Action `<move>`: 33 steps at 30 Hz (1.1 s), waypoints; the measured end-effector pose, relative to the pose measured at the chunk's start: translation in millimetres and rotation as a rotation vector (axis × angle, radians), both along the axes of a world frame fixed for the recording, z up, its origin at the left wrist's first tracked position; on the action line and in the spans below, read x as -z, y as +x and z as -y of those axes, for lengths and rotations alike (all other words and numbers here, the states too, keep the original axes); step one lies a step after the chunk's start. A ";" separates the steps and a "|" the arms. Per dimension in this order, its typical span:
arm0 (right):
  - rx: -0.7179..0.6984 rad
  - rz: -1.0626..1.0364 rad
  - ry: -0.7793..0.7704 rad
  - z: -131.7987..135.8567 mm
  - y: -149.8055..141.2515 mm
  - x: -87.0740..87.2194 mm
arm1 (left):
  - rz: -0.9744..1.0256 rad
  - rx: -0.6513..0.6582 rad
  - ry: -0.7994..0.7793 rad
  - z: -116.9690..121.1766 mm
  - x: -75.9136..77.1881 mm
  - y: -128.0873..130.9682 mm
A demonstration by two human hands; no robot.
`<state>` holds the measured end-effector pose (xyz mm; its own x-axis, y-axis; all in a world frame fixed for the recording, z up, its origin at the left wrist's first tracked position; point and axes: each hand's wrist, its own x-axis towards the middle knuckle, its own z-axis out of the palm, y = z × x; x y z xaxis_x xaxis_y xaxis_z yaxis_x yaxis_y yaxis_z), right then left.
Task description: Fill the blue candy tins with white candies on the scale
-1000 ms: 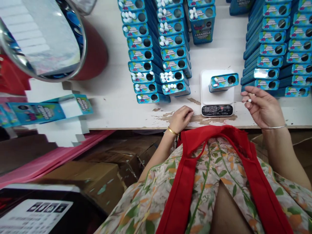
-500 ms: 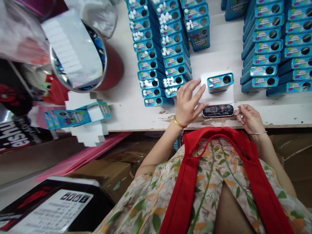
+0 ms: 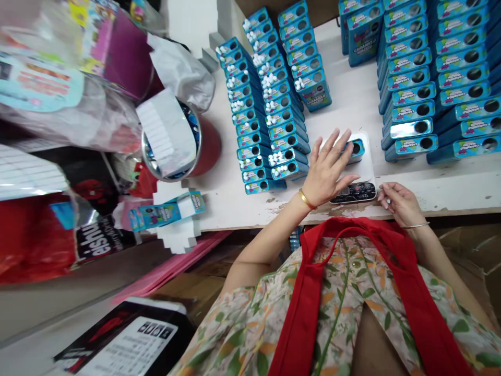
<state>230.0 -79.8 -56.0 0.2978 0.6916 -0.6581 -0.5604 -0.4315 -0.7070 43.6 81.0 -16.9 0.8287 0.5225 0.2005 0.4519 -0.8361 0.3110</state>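
A blue candy tin (image 3: pixel 355 150) stands on a small white scale (image 3: pixel 364 172) at the table's front edge. My left hand (image 3: pixel 327 169) reaches over the scale with fingers spread, its fingertips touching the tin. My right hand (image 3: pixel 398 201) rests on the table edge just right of the scale, fingers pinched on a small white candy. Rows of like blue tins (image 3: pixel 270 122) stand left of the scale, many with white candies on their lids. More rows of tins (image 3: pixel 426 78) stand to the right.
A steel bowl (image 3: pixel 172 138) holding a white pack sits on a red container at the left. A flattened blue carton (image 3: pixel 168 211) lies near the table's front left. Plastic bags and packets crowd the far left. Cardboard boxes (image 3: pixel 188 292) sit under the table.
My left hand rose from the table edge and moved right onto the tin on the scale. My right hand dropped from beside the scale to the table edge. The view tilted.
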 end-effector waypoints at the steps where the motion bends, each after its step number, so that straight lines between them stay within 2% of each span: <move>1: 0.002 -0.010 -0.003 0.4 -0.4 0.7 | -0.011 0.007 -0.006 -2.9 -0.2 6.0; 4: 0.010 -0.040 -0.008 2.4 -1.1 1.3 | -0.031 -0.003 -0.017 -12.3 -3.6 14.4; 7: 0.018 -0.055 -0.019 5.1 0.0 2.0 | -0.011 -0.054 0.011 -15.7 -9.5 3.9; 11: 0.036 -0.050 -0.006 8.6 4.5 7.7 | 0.028 -0.085 0.100 -7.6 -12.4 -16.4; 14: 0.046 -0.050 -0.004 11.3 8.3 15.9 | -0.036 -0.043 0.083 -11.4 -11.3 -13.0; 17: 0.041 -0.050 -0.005 13.4 11.8 24.6 | -0.121 0.027 0.046 -42.1 -13.9 12.7; 20: 0.018 -0.063 0.006 15.1 14.9 29.0 | -0.120 -0.015 0.096 -98.2 -14.6 55.8; 24: -0.013 -0.076 0.006 16.0 17.1 26.5 | -0.096 -0.127 0.086 -180.1 6.9 123.5; 27: -0.031 -0.066 -0.001 16.1 17.9 24.1 | -0.160 -0.218 0.046 -218.7 25.5 157.9; 30: -0.039 -0.073 0.009 16.8 19.2 24.2 | -0.145 -0.256 0.062 -228.0 28.0 156.0; 33: -0.057 -0.106 0.006 16.9 21.8 24.3 | -0.099 -0.245 0.088 -215.0 18.6 120.1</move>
